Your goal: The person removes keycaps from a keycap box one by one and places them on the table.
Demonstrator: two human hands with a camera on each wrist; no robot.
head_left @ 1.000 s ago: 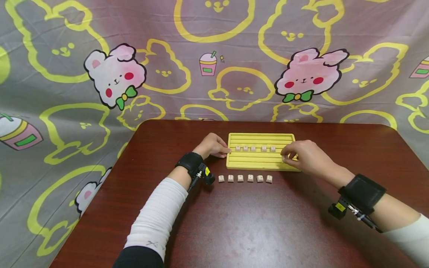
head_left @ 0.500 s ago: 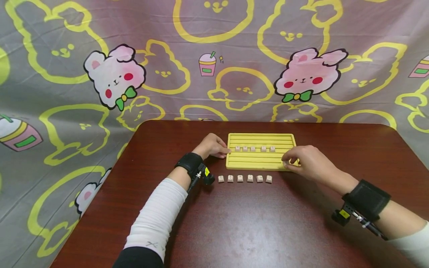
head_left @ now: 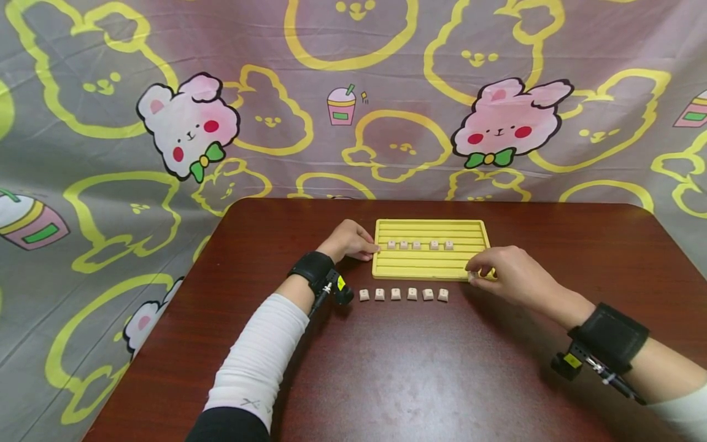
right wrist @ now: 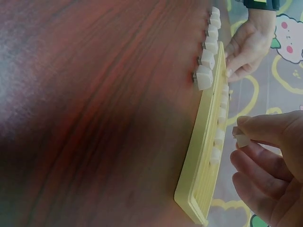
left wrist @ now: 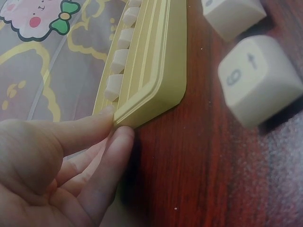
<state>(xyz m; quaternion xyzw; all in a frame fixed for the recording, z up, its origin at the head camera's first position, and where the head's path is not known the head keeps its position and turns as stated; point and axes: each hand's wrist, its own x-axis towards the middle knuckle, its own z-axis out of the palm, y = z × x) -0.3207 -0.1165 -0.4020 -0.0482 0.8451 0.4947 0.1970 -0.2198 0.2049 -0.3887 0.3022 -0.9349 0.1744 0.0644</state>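
Yellow tray [head_left: 428,277] lies left of right hand [head_left: 513,276], long axis left-right. Right thumb and fingertip pinch 1 keycap [right wrist: 243,140] by tray's near-right corner. 5 seated keycaps [head_left: 417,245] in 1 row; 6 loose keycaps [head_left: 396,294] on table [head_left: 353,380], near side. Left hand [head_left: 350,239] farther off, pinching tray's left edge.
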